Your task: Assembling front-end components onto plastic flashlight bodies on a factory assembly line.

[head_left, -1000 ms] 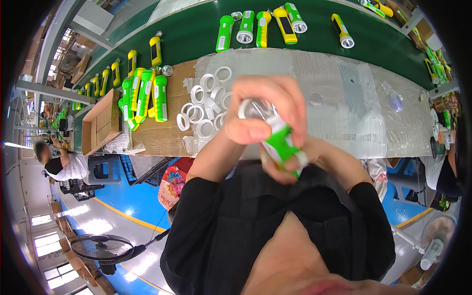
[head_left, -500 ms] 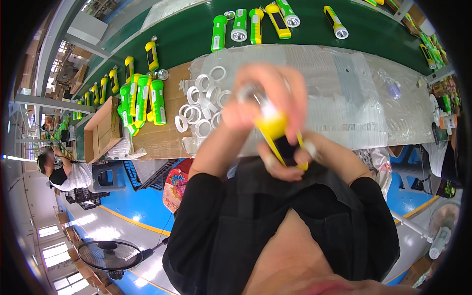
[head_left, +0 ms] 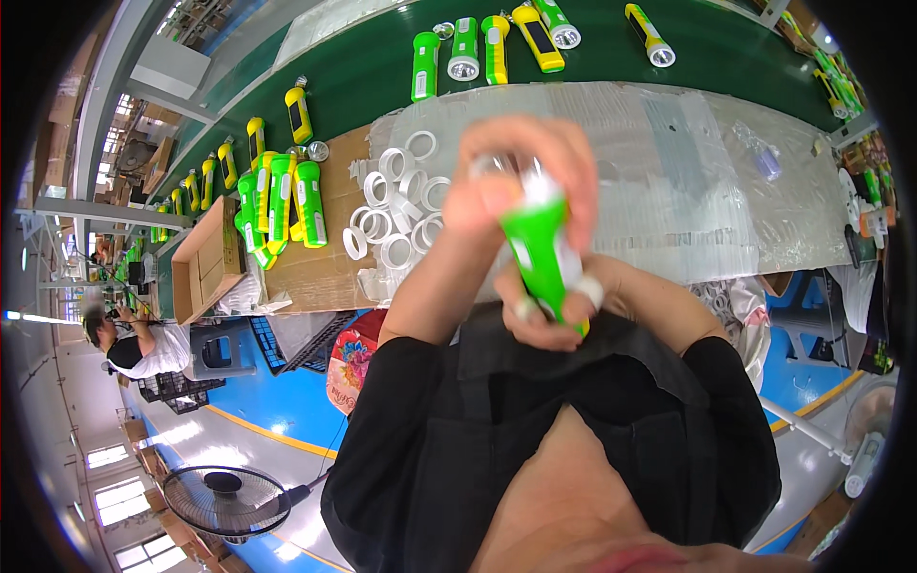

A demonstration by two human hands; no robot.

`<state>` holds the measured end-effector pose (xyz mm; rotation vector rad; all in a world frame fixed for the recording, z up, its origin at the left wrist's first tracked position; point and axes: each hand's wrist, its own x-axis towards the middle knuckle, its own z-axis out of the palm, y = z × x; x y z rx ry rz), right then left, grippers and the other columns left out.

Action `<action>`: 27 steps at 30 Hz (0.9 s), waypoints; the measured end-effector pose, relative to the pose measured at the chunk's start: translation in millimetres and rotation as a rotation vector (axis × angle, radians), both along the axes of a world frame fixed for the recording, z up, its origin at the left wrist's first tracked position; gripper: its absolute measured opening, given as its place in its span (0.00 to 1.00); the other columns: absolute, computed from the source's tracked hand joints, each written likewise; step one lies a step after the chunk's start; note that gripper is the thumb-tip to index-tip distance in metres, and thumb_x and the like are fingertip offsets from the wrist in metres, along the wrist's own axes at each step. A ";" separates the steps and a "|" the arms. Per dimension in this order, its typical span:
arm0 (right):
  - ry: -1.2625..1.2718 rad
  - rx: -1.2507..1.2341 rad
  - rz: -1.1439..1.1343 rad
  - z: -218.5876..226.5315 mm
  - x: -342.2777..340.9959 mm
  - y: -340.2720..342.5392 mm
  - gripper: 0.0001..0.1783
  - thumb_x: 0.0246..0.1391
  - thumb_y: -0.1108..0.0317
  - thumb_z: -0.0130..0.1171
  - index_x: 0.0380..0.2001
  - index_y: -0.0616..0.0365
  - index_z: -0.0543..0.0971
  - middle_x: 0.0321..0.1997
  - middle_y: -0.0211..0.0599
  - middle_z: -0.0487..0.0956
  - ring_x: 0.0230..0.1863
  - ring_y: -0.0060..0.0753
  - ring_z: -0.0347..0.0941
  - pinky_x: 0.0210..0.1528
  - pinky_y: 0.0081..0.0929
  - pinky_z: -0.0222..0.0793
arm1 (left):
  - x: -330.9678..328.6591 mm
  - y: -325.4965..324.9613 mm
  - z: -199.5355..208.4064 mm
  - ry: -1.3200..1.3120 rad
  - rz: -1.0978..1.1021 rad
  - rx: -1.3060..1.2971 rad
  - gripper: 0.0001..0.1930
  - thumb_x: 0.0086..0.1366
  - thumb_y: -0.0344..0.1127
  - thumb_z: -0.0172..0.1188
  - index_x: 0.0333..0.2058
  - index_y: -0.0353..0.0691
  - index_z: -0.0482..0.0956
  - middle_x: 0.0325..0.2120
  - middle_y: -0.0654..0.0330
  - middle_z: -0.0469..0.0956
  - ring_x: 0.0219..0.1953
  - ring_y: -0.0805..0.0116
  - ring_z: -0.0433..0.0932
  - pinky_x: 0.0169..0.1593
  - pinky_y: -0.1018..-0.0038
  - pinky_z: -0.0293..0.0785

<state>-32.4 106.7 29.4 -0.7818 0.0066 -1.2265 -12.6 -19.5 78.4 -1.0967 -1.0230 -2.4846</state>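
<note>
I hold a green flashlight [head_left: 541, 250] aslant before my chest, its yellow edge showing at the lower end. The fingers of my left hand [head_left: 521, 172] curl around its head end, where a clear and white part [head_left: 537, 183] shows, blurred by motion. Lower down, my right hand [head_left: 543, 323] is closed on the handle, with white bands on its fingers. Left of my hands, several loose white rings [head_left: 398, 251] lie in a heap on the plastic-covered cardboard.
Green and yellow flashlights [head_left: 279, 201] are piled beside an open cardboard box [head_left: 206, 267] at the left. More flashlights [head_left: 464, 48] lie along the green bench [head_left: 592, 67] at the back. A co-worker [head_left: 143, 339] sits far left, above a fan [head_left: 229, 498].
The flashlight has turned in my hands: its yellow side with the dark panel faced up before, and its green side does now. Both hands still grip it.
</note>
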 end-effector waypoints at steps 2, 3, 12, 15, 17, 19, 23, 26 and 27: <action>0.113 0.160 -0.251 1.1 -18.7 -4.0 0.21 0.48 0.58 0.67 0.36 0.60 0.71 0.19 0.37 0.73 0.19 0.27 0.70 0.21 0.21 0.65 | -3.4 -17.2 -6.1 -0.231 0.279 -0.088 0.20 0.62 0.45 0.53 0.39 0.30 0.75 0.29 0.46 0.76 0.23 0.59 0.78 0.26 0.70 0.75; 0.225 0.206 -0.426 0.4 -28.3 -5.6 0.21 0.49 0.58 0.66 0.39 0.61 0.71 0.21 0.37 0.74 0.22 0.27 0.72 0.25 0.22 0.67 | -3.5 -23.9 -7.4 -0.398 0.480 -0.176 0.21 0.63 0.49 0.52 0.40 0.32 0.74 0.32 0.47 0.75 0.24 0.59 0.76 0.27 0.71 0.75; 0.573 0.411 -0.833 -10.1 -39.6 1.7 0.21 0.50 0.62 0.64 0.43 0.62 0.71 0.26 0.33 0.74 0.25 0.27 0.73 0.30 0.26 0.70 | 0.5 -28.0 -25.9 -0.466 0.526 -0.412 0.31 0.70 0.51 0.48 0.61 0.31 0.62 0.45 0.48 0.76 0.46 0.57 0.79 0.49 0.63 0.77; 0.632 0.432 -0.806 -10.8 -41.6 0.3 0.19 0.47 0.64 0.67 0.38 0.62 0.73 0.25 0.33 0.74 0.24 0.27 0.74 0.29 0.26 0.71 | 2.5 -28.2 -25.3 -0.523 0.547 -0.426 0.36 0.65 0.53 0.54 0.63 0.32 0.60 0.45 0.47 0.76 0.46 0.59 0.79 0.50 0.64 0.76; 0.621 0.428 -0.731 -11.8 -42.7 0.5 0.19 0.45 0.66 0.68 0.39 0.62 0.73 0.27 0.33 0.74 0.25 0.27 0.74 0.28 0.27 0.72 | 2.8 -29.9 -30.9 -0.535 0.388 -0.342 0.40 0.58 0.52 0.62 0.62 0.32 0.62 0.43 0.48 0.77 0.44 0.60 0.79 0.47 0.67 0.77; 0.610 0.425 -0.655 -15.0 -44.3 0.2 0.20 0.43 0.68 0.69 0.39 0.62 0.73 0.29 0.33 0.75 0.26 0.26 0.75 0.28 0.28 0.74 | -1.4 -31.7 -37.7 -0.525 0.291 -0.320 0.37 0.55 0.50 0.63 0.59 0.33 0.66 0.41 0.50 0.77 0.42 0.62 0.79 0.45 0.68 0.77; 0.729 0.476 -0.657 -18.2 -44.3 1.4 0.28 0.38 0.70 0.68 0.45 0.61 0.70 0.34 0.35 0.76 0.28 0.28 0.76 0.30 0.29 0.75 | 3.8 -19.2 -35.7 -0.621 0.328 -0.409 0.25 0.52 0.41 0.66 0.46 0.34 0.75 0.35 0.54 0.79 0.37 0.66 0.79 0.40 0.71 0.77; 0.948 0.353 -0.975 -32.5 -39.6 -4.3 0.34 0.37 0.69 0.67 0.51 0.61 0.66 0.37 0.37 0.77 0.35 0.30 0.77 0.38 0.30 0.75 | 8.3 -5.2 -25.8 -0.590 0.470 -0.440 0.18 0.51 0.33 0.66 0.41 0.34 0.74 0.32 0.55 0.80 0.36 0.68 0.80 0.41 0.71 0.77; 1.063 0.167 -1.247 -40.3 -38.3 -7.7 0.38 0.37 0.69 0.67 0.54 0.61 0.64 0.38 0.37 0.78 0.39 0.31 0.78 0.42 0.31 0.75 | 8.8 -2.6 -25.2 -0.564 0.565 -0.483 0.17 0.52 0.31 0.66 0.41 0.34 0.74 0.31 0.55 0.80 0.36 0.69 0.80 0.42 0.72 0.77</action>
